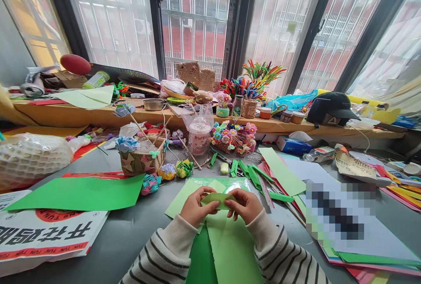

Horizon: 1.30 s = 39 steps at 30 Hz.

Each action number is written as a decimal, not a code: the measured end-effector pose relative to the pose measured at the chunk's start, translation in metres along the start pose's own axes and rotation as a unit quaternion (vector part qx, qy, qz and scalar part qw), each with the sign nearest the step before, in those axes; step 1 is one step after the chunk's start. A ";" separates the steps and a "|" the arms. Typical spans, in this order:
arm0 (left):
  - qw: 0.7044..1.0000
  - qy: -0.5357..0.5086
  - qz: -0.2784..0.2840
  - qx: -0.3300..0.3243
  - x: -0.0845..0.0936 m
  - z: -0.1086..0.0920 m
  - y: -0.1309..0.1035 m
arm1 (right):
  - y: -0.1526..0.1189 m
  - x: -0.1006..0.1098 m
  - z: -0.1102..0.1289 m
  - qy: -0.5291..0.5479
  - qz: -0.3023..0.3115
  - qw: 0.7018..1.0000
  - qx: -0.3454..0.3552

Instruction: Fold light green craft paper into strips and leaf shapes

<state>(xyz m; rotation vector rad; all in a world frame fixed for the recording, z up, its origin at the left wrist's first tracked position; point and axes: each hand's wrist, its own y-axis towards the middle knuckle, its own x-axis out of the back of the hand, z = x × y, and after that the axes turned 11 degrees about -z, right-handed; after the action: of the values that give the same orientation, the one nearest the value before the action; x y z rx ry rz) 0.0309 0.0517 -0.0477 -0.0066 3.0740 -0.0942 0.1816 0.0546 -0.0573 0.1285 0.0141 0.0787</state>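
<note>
Between my two hands is a small folded strip of light green paper (218,197), held level above the table. My left hand (196,206) pinches its left end between thumb and fingers. At the right end, my right hand (245,205) has the same piece pinched. Beneath my wrists lie a light green sheet (232,249) with a rough left edge and a darker green sheet (201,260). More light green paper (177,199) lies just beyond my left hand. Several folded bright green paper strips (253,176) are scattered past my right hand.
At left are a bright green sheet (79,193), a printed paper bag (49,236) and a basket (143,161) with paper flowers. A plastic cup (199,137) and fuzzy flowers (233,137) stand ahead. Stacked coloured paper (378,253) lies right. A cluttered ledge (184,124) runs below the windows.
</note>
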 end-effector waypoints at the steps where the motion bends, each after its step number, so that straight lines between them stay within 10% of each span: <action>1: 1.000 0.001 0.015 0.007 0.001 -0.001 0.000 | 0.000 0.001 0.000 -0.001 -0.003 1.000 0.001; 10: 0.997 -0.003 0.067 0.040 0.003 -0.004 -0.002 | 0.000 0.002 0.003 0.003 -0.019 1.000 -0.004; 39: 0.999 0.001 -0.003 0.048 -0.001 -0.003 -0.002 | -0.001 -0.001 0.003 -0.033 -0.020 0.999 -0.014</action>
<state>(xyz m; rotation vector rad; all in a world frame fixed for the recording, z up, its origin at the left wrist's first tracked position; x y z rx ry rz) 0.0322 0.0494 -0.0450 -0.0102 3.0672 -0.2434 0.1812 0.0536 -0.0542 0.1030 -0.0505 0.0349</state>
